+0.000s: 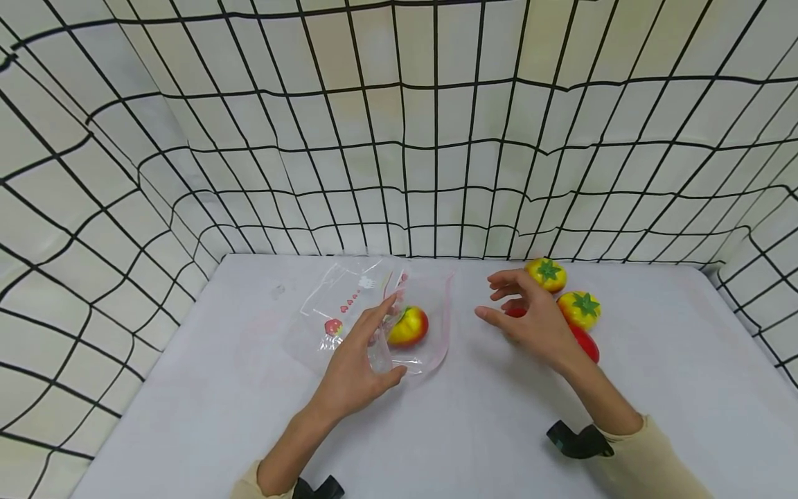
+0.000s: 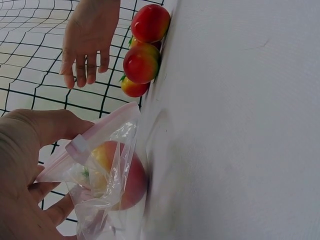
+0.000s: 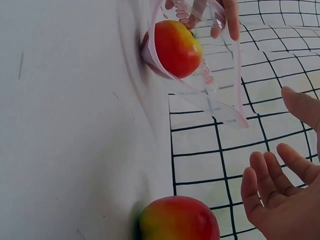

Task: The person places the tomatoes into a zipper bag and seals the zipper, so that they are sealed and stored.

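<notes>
A clear zip bag [image 1: 330,298] with a pink edge and strawberry prints lies on the white table, its mouth facing right. Inside it sits a red-and-yellow fruit [image 1: 409,328], also visible through the plastic in the left wrist view. My left hand [image 1: 352,371] holds the bag by its mouth, thumb toward the near side and fingers at the far side. My right hand [image 1: 542,326] hovers with nothing in it, fingers loosely bent and thumb apart. Beneath and beside it stand similar fruits: two with green leafy tops [image 1: 580,310] and a red one [image 1: 584,343] partly hidden by the wrist.
Black netting [image 1: 436,152] over pale walls rises behind the table and along both sides. The white tabletop [image 1: 206,388] stretches to the left and in front of the bag. A dark wrist mount [image 1: 580,441] sits at the right sleeve.
</notes>
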`<action>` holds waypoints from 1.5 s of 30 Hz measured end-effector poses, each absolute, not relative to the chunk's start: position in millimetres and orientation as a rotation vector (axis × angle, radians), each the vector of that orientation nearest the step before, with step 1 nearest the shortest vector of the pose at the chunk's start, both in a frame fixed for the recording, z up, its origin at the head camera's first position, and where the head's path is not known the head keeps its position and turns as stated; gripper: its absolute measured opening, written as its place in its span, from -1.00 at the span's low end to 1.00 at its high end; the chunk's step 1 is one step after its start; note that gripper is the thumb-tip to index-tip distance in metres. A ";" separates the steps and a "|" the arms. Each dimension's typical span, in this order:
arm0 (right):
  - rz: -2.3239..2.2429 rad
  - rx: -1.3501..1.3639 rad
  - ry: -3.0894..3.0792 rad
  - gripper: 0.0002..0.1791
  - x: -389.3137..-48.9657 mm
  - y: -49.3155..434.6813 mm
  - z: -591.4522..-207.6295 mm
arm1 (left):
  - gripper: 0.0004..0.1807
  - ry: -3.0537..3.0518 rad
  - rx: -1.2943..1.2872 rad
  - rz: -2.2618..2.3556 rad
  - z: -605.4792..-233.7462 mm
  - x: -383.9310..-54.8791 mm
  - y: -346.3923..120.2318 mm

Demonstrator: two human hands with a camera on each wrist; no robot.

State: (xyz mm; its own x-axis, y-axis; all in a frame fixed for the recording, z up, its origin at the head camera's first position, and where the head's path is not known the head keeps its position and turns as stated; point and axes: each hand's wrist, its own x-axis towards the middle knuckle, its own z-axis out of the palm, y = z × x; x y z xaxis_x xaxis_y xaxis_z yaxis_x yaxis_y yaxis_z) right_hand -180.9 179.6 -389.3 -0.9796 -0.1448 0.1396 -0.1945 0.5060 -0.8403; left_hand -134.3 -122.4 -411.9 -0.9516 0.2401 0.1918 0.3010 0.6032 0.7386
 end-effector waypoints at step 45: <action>1.384 0.318 -2.804 -0.31 -180.2 232.7 -390.7 | 0.18 -2.743 -0.464 -1.287 -412.4 -133.3 -122.7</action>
